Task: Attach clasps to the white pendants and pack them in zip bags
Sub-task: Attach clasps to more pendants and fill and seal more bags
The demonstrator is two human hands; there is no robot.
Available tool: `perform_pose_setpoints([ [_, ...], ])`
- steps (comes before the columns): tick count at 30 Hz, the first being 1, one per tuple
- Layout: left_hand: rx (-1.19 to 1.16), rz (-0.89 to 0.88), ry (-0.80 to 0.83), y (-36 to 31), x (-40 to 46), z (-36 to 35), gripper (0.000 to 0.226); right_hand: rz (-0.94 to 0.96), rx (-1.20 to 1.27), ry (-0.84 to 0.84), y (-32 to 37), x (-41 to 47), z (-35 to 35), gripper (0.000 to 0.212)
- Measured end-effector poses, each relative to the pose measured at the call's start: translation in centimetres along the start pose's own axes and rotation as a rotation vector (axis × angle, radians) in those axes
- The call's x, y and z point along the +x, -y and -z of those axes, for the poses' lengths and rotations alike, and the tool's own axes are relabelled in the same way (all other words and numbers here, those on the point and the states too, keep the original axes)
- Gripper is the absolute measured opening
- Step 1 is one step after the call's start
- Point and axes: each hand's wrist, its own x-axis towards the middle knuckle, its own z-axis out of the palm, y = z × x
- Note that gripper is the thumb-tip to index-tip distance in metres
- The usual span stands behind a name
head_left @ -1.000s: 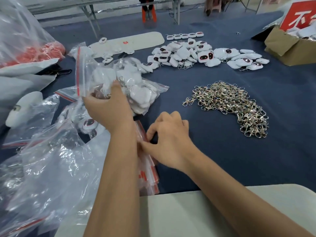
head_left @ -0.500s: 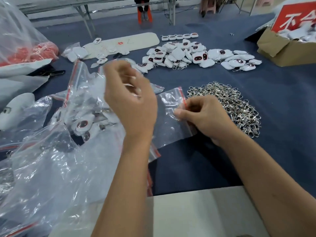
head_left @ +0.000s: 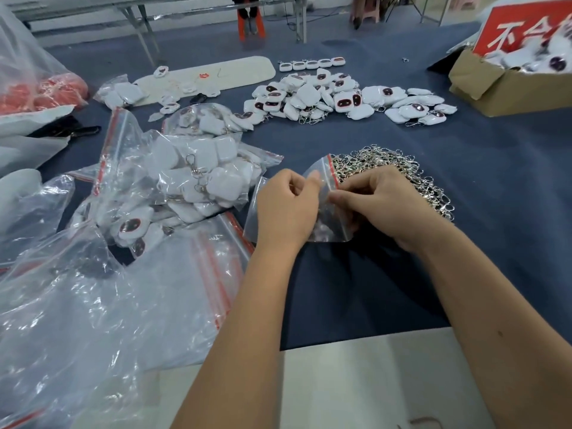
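Observation:
Both hands hold one small clear zip bag (head_left: pixel 325 226) with a red seal strip above the blue cloth. My left hand (head_left: pixel 286 209) pinches its left side near the mouth; my right hand (head_left: pixel 383 205) pinches the red-striped edge on the right. The bag looks empty. A heap of silver clasps (head_left: pixel 399 171) lies just behind my right hand. White pendants (head_left: pixel 334 97) with dark oval faces are piled at the back centre, some with clasps on. Filled zip bags of pendants (head_left: pixel 198 178) sit to the left of my left hand.
Loose clear plastic bags (head_left: pixel 102 305) cover the near left. A cardboard box (head_left: pixel 507 88) with pendants and a red sign stands at the back right. A large bag with red items (head_left: pixel 40 88) is at the far left. A pale board (head_left: pixel 216 74) lies at the back.
My left hand let go of a filled bag and dropped down to join the right hand. My right hand lifted a small empty bag from the stack, and both hands now pinch it.

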Motion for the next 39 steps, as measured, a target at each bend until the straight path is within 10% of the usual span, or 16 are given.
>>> perform_pose_setpoints([
  [11,0.071,-0.111,0.025,-0.4,-0.3,-0.2,0.031,0.127,-0.227,-0.175,-0.8,0.5,-1.3,0.035],
  [21,0.079,-0.172,-0.003,0.0,0.0,0.1,0.029,0.047,0.107,-0.253,-1.1,0.9,-0.8,0.033],
  [26,0.069,-0.257,-0.077,-0.5,-0.1,0.8,0.029,0.240,-0.469,-0.511,-1.6,1.2,0.2,0.026],
  [35,0.009,-0.368,-0.188,-1.2,-0.9,-0.6,0.033,0.158,0.031,-0.076,-0.7,0.4,-1.0,0.054],
  [39,0.072,-0.442,-0.228,-1.0,-0.6,-0.2,0.028,0.151,-0.041,-0.137,-1.1,0.6,-1.1,0.050],
])
